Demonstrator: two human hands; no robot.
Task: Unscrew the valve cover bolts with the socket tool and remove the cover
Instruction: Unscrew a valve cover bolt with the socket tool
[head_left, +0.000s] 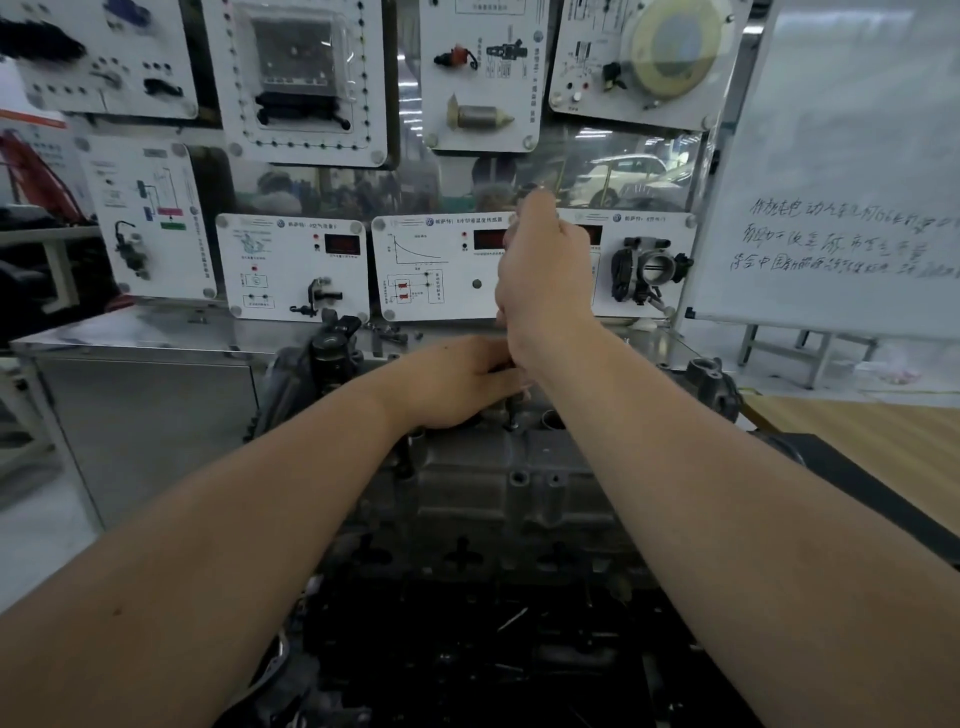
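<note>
The socket tool (513, 405) is held upright over the far part of the valve cover (467, 499), its lower end seated at a bolt (511, 426) near the cover's far edge. The right hand (545, 270) is raised above it, fingers curled round the tool's upper part, most of which is hidden inside the fist; this high grip is judged to serve for turning the tool about its own axis. The left hand (457, 382) is laid low on the cover, its fingertips gathered at the shaft just above the socket, apparently pinching it, a placement judged to keep the socket square on the bolt head while torque is applied from above. The cover itself lies on top of the engine, directly before the person and between the two forearms, still in its seat. Several empty holes are seen on the cover's near face; whether other bolts remain cannot be told. Behind the engine stands a board of sensor panels (441, 265), with a throttle body (649, 270) at its right and a whiteboard (841, 171) beside it. The raised fist lies close before the panels, and the sideways swing of any handle is judged limited by them.
</note>
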